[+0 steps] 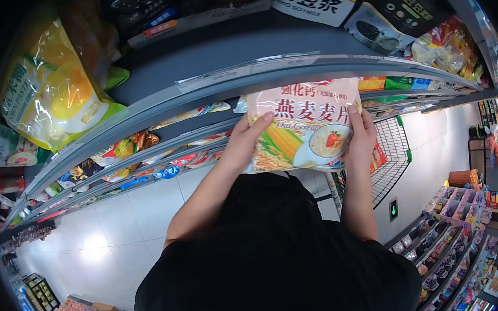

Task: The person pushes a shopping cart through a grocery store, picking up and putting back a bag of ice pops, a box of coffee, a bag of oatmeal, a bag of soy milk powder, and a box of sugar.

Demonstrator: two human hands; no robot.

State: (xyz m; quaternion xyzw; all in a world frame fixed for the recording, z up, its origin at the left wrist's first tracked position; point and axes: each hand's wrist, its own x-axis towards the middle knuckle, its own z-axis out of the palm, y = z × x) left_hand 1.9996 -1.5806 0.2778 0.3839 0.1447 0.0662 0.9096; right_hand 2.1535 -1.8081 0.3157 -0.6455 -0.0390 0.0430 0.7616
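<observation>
Both my hands hold a pink and white bag of oat cereal (pixel 294 137), printed with corn and a bowl topped with a strawberry. My left hand (pixel 247 138) is closed on the bag's left side, thumb on the front. On the opposite side my right hand (pixel 362 134) grips it, thumb near the large red lettering. The bag's top edge lies just below the front edge of the upper shelf (pixel 220 83) in view. My fingers behind the bag are hidden.
Soymilk bags (pixel 307 2) and a yellow corn paste bag (pixel 72 105) stand on the upper shelf. Lower shelves hold several colourful packets (pixel 123 151). A wire shopping cart (pixel 392 156) stands to my right on the tiled floor (pixel 119 218). Display racks (pixel 443 245) line the aisle behind.
</observation>
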